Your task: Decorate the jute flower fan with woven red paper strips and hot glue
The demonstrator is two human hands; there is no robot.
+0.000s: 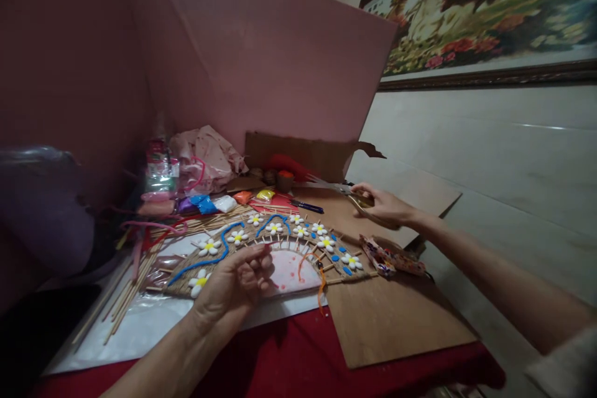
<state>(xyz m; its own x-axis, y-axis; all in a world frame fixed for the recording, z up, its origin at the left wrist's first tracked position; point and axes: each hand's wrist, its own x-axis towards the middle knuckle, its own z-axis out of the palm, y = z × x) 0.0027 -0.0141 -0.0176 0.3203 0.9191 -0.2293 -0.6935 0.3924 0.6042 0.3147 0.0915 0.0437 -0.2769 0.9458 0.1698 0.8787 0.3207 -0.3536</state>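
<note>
My right hand [380, 204] grips a pair of scissors [357, 196] by the gold-coloured handles, blades pointing left over the back of the table. My left hand [247, 277] is palm up with fingers curled, in front of a half-round fan-shaped craft piece [186, 264]; whether something small is between the fingertips I cannot make out. The piece has twine woven over sticks, white clay flowers [237, 237] with yellow centres, blue clay lines and dots. At its inner edge hang a dark bead [319, 265] and an orange cord [321, 292].
Brown cardboard [396, 317] lies at the right on the red tablecloth [289, 354]. Thin sticks [121, 298] lie at the left. Behind are clay packets [203, 204], a blue pen [306, 206], pink cloth [209, 152] and a patterned fabric bundle [387, 258].
</note>
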